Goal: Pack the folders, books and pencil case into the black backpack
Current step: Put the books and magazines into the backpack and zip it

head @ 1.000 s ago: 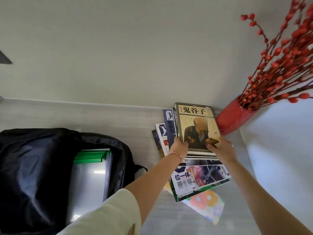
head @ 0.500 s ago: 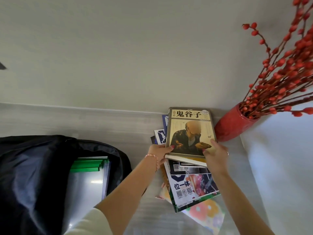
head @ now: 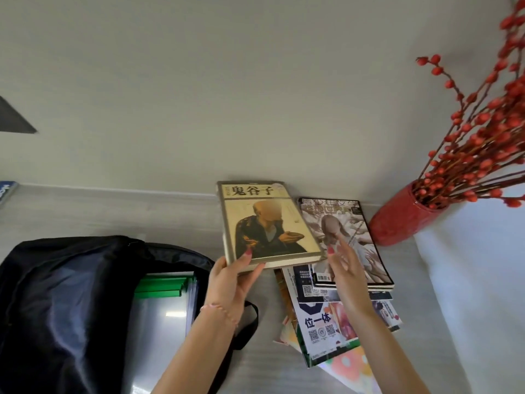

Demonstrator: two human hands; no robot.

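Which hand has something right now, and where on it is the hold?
The left hand holds the tan book by its near left corner, thumb on the cover. The right hand is open beside it, holding nothing.

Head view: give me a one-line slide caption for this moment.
Left hand grips tan hardcover book lifted beside the magazine stack; open right hand hovers; open black backpack holds green-spined folders.

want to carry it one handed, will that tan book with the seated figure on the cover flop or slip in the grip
Probably stiff: the tan book sticks out flat past the left hand, which pinches only its near corner. It looks thick, so likely heavy for one corner grip and apt to tip down. The cover seems glossy, so it may slip; the open right hand beside it could steady it.
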